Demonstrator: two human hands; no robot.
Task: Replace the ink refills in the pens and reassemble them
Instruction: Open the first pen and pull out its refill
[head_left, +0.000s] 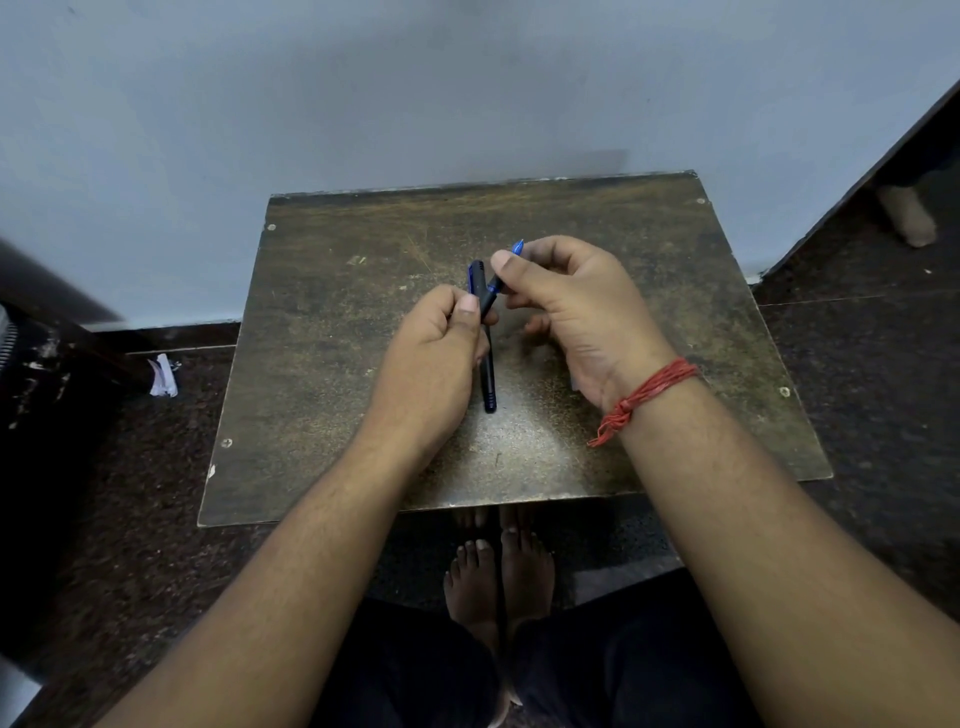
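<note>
Head view, looking down over a small worn wooden table (675, 322) set against a pale wall (467, 78).

Nearest the viewer: two bare feet (498, 577) on the dark floor below the table's near edge, and two forearms reaching forward. A red thread band (649, 392) circles the right wrist.

Mid-table: the left hand (436, 358) curls its fingers around a dark pen barrel (488, 306), thumb pressed along it. The right hand (566, 296) pinches the front section of the same pen between thumb and forefinger; its blue tip (518, 247) points toward the far edge. A second pen (488, 379), black, lies flat on the table near its centre, running near to far, partly hidden under the left hand; its blue-accented cap end (476, 275) shows just beyond the fingers.

Judged step: seating or threading the tip section onto the barrel. Good practice would be to keep both pieces in one straight line, hold the barrel steady, turn only the front piece, and stop at firm resistance. A tilted start risks cross-threading or bending the refill inside. Whether the refill is already in cannot be told.

Count: two hands, both gripping; two pens, one held, one resting; one table; one wrist band. A scrap of crumpled paper (163, 375) lies on the floor beside the table's left edge.
</note>
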